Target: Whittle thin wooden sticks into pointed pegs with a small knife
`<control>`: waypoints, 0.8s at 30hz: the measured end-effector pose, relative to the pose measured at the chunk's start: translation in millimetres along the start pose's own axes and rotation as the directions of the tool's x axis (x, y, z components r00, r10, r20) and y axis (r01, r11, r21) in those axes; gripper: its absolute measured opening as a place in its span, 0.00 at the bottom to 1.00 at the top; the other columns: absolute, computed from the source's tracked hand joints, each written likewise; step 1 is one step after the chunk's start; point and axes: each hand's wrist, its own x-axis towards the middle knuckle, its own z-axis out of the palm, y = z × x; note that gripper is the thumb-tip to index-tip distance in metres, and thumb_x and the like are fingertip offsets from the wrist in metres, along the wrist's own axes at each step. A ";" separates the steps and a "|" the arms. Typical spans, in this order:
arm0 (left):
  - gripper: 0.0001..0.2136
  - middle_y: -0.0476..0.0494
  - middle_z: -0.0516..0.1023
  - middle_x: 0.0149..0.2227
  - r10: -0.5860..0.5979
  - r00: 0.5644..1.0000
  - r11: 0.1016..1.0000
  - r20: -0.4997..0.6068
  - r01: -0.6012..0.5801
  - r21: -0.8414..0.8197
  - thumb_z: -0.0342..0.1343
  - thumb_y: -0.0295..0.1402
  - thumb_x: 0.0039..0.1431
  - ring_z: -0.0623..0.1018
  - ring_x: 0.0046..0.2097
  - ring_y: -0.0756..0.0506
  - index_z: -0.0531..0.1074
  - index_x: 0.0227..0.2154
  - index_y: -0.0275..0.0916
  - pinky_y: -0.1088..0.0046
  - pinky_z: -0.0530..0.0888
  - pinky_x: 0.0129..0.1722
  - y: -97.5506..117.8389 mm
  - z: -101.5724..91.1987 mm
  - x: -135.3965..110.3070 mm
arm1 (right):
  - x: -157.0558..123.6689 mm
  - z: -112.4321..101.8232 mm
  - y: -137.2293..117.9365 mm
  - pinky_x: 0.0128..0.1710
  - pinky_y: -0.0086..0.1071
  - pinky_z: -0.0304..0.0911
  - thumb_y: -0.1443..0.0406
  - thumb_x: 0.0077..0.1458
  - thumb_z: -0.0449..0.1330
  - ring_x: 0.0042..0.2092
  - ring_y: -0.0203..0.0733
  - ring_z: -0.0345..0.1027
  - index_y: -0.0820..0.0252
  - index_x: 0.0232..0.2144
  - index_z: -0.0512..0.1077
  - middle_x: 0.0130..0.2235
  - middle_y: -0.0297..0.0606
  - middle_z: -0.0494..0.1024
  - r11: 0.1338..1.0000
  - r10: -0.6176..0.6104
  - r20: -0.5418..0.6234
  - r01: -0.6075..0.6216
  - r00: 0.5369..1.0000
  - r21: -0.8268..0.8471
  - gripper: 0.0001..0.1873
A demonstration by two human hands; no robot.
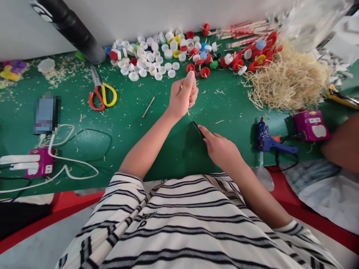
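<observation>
My left hand (183,94) is closed in a fist with the thumb on top, above the middle of the green table. A thin pale stick (188,112) pokes out below the fist; the rest of it is hidden. Just past the thumb are red bottle caps (205,72), one of them partly covered by the thumb. My right hand (221,148), lower and to the right, is closed round a slim dark tool (196,127). Its tip points up and left towards the left fist; its kind is unclear. The two hands are apart.
White bottle caps (149,57) are heaped at the back. Scissors (103,93), a short rod (148,106) and a phone (46,115) lie left. To the right are wood shavings (287,79), a blue glue gun (270,142) and another person's arm (348,140). A black bottle (71,26) stands back left.
</observation>
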 end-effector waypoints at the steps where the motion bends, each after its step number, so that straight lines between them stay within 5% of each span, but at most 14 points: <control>1: 0.31 0.58 0.45 0.15 -0.023 0.999 1.000 0.039 0.023 -0.003 0.50 0.62 0.63 0.48 0.15 0.55 0.51 0.17 0.44 0.72 0.45 0.15 0.8 -0.7 0.8 | 0.5 -1.3 1.7 0.30 0.33 0.54 0.61 0.73 0.40 0.37 0.45 0.74 0.45 0.75 0.52 0.45 0.42 0.79 1.000 -0.005 -0.007 0.005 1.000 0.007 0.31; 6: 0.30 0.58 0.45 0.15 -0.123 0.972 0.991 0.198 0.110 0.075 0.48 0.63 0.63 0.49 0.15 0.55 0.51 0.18 0.44 0.75 0.47 0.14 3.0 -4.3 11.7 | 20.3 -11.6 7.3 0.28 0.32 0.48 0.59 0.73 0.40 0.33 0.41 0.69 0.37 0.75 0.50 0.44 0.39 0.77 0.991 -0.101 -0.091 0.092 0.991 -0.096 0.31; 14: 0.30 0.57 0.48 0.14 -0.149 0.968 0.979 0.201 0.116 0.165 0.45 0.62 0.65 0.52 0.16 0.56 0.51 0.17 0.44 0.76 0.51 0.16 7.2 2.6 17.4 | 74.4 -20.7 39.8 0.29 0.33 0.43 0.65 0.72 0.39 0.38 0.39 0.67 0.27 0.72 0.52 0.46 0.39 0.74 0.880 -0.326 -0.075 0.274 0.942 -0.388 0.33; 18: 0.30 0.57 0.48 0.14 -0.109 0.973 0.989 0.202 0.086 0.120 0.48 0.60 0.65 0.54 0.17 0.56 0.51 0.17 0.44 0.75 0.53 0.17 1.1 1.5 22.7 | 77.7 -20.7 44.3 0.28 0.33 0.43 0.65 0.72 0.39 0.34 0.38 0.65 0.30 0.74 0.50 0.47 0.39 0.74 0.877 -0.298 -0.013 0.268 0.955 -0.399 0.34; 24: 0.30 0.58 0.47 0.15 -0.091 0.980 0.989 0.179 0.069 0.127 0.38 0.59 0.69 0.55 0.17 0.58 0.50 0.18 0.43 0.81 0.54 0.19 1.5 -0.6 23.7 | 77.4 -20.4 41.3 0.27 0.33 0.45 0.60 0.73 0.38 0.31 0.38 0.63 0.32 0.75 0.45 0.47 0.37 0.75 0.905 -0.259 0.019 0.249 0.966 -0.343 0.32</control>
